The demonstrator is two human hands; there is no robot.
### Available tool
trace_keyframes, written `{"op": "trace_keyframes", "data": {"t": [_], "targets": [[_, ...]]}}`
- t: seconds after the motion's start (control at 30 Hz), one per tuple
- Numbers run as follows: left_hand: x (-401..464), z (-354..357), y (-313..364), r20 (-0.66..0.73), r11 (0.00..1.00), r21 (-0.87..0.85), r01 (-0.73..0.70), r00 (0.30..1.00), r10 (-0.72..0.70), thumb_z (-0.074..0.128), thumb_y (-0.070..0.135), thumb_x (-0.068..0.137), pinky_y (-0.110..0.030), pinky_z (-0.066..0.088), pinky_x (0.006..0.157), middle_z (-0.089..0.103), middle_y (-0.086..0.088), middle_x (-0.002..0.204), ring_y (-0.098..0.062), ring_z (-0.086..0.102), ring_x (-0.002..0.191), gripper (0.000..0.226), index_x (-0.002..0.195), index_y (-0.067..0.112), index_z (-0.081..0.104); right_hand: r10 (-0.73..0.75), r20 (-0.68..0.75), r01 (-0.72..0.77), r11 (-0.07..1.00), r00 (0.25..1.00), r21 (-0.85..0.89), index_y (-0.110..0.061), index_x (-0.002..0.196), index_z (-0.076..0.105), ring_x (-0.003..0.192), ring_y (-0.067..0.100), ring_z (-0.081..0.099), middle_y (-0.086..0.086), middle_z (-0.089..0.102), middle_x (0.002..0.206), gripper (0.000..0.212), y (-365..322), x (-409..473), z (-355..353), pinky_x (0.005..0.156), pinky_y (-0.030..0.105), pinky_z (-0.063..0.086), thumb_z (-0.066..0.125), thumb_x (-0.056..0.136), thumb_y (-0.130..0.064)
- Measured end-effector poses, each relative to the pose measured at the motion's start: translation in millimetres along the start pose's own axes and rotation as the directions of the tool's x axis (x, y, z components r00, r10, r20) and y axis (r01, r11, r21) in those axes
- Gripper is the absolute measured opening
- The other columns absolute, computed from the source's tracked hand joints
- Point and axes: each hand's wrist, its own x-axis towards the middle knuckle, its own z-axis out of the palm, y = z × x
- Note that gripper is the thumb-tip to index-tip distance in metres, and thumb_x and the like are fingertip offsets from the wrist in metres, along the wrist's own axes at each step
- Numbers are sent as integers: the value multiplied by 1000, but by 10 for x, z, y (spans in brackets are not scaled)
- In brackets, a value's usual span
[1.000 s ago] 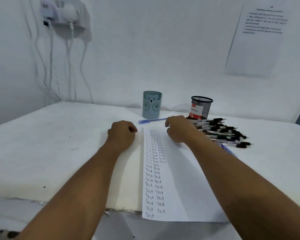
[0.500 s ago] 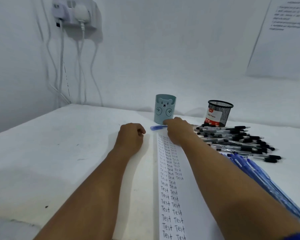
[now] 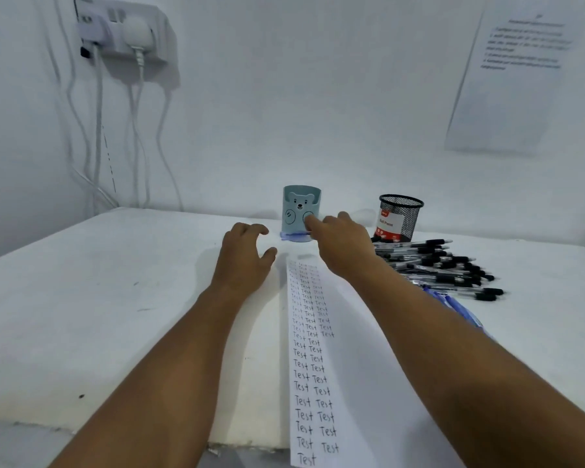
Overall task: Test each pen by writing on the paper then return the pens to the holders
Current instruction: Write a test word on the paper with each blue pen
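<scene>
Right hand (image 3: 343,244) has reached the blurred blue pen (image 3: 293,235), grip unclear; left hand (image 3: 245,256) loosened.

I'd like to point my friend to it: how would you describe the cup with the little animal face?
Look along the white table toward the back wall. Two holders stand there side by side, beyond the far end of the paper covered in "Test". The bear holder is the left one: solid pale blue with a cartoon bear face, unlike the black mesh holder to its right.

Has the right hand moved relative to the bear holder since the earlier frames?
Yes. The right hand has reached forward off the paper toward the bear holder.
</scene>
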Motion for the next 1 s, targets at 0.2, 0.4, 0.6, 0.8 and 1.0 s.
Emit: {"op": "trace_keyframes", "data": {"t": [0.2,0.4,0.6,0.8,1.0], "targets": [[-153,-34,187,141,988,7,-157,978,155,69,29,87,-31,37,96,58,-6,127,-25,50,114,45,129,14,58,-8,-206,-3,999,978,-53,-23,115,61,97,32,48,6,64,92,31,64,-423,-192,76,41,37,68,87,-12],[-344,-117,340,243,983,-77,-168,953,182,69,19,87,-33,45,86,66,-7,104,-23,59,92,24,109,10,69,78,-318,-78,997,945,13,-29,87,70,80,30,55,-1,64,72,33,-48,-713,-127,77,41,30,84,67,-6],[-362,-114,385,198,978,-96,-184,960,200,66,14,89,-33,45,80,70,-9,89,-23,59,82,13,99,7,72,180,-370,-120,977,912,179,-24,99,73,97,34,57,5,66,92,17,-25,-785,-126,89,45,24,76,83,-20],[-355,-125,322,159,981,-152,-118,977,142,70,9,86,-2,35,62,65,5,71,5,56,63,9,94,6,72,512,70,-285,356,856,890,-15,115,60,83,15,61,10,58,108,21,44,-801,-289,80,28,46,64,95,-11],[-369,-114,380,179,975,-165,-149,967,179,76,18,82,-11,35,61,66,-3,74,-12,55,68,13,91,10,71,538,258,-78,-334,803,939,0,112,55,60,15,63,9,62,75,21,42,-832,-387,60,23,53,62,93,3]]}}
